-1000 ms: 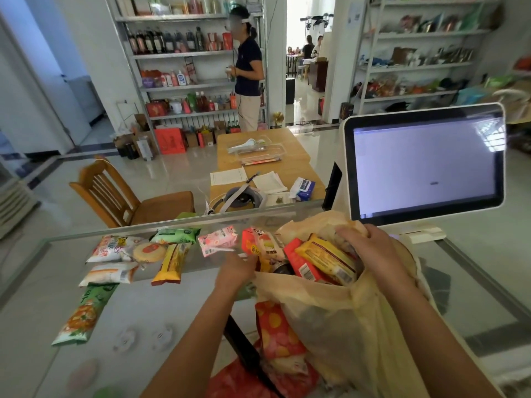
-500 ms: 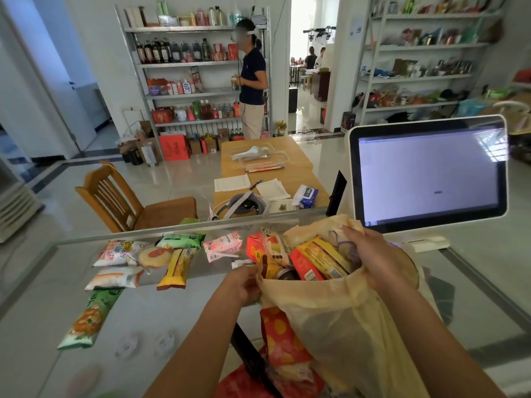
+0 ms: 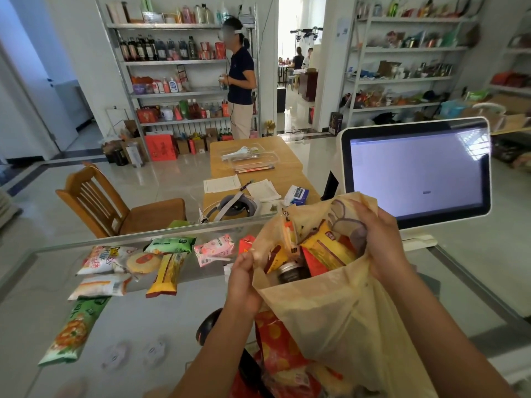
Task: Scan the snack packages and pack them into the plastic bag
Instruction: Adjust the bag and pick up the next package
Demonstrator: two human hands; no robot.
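Over glass counter (image 3: 161,334), centre right, pinches near rim of plastic bag (image 3: 344,320) with left hand (image 3: 244,280), grips far rim with right hand (image 3: 379,239). Leaves snack packages (image 3: 165,272) at middle left. Best to keep mouth wide, pulling evenly.

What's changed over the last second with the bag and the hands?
The right hand has lifted the far rim of the plastic bag, and the left hand now pinches the left rim, pulling the mouth wider. Nothing was let go. The loose snack packages on the glass counter lie as before.
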